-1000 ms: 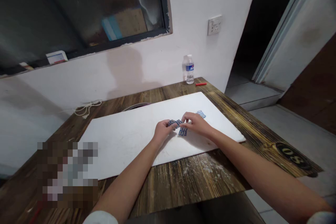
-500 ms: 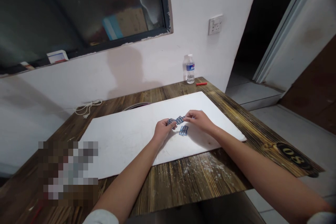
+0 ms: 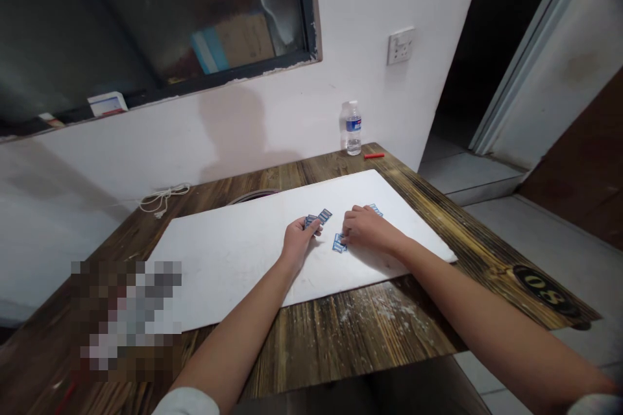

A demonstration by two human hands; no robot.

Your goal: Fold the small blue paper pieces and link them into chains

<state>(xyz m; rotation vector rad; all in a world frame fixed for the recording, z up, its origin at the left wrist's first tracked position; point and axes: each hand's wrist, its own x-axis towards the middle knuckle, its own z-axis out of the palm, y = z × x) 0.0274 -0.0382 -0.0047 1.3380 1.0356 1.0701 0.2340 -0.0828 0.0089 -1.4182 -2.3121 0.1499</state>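
Observation:
My left hand (image 3: 298, 238) pinches several small blue cards (image 3: 325, 215) between thumb and fingers, fanned out above the white board (image 3: 233, 259). Light rectangles mark their faces, but the print is too small to read. To the right, my right hand (image 3: 366, 227) is closed, knuckles up, its fingertips down on a little group of blue cards (image 3: 337, 243) lying on the board. A card seems to be under those fingertips, partly hidden. More blue cards (image 3: 376, 209) lie just beyond the right hand, partly covered by it.
The board rests on a dark wooden table (image 3: 341, 337). At the back stand a water bottle (image 3: 354, 130) and a red stick-like object (image 3: 374, 156). A white cord (image 3: 163, 198) lies back left. A blurred patch hides something at front left.
My right hand has left the fan of cards and come down onto the group on the board. My left hand has shifted slightly left, with fewer cards showing in it.

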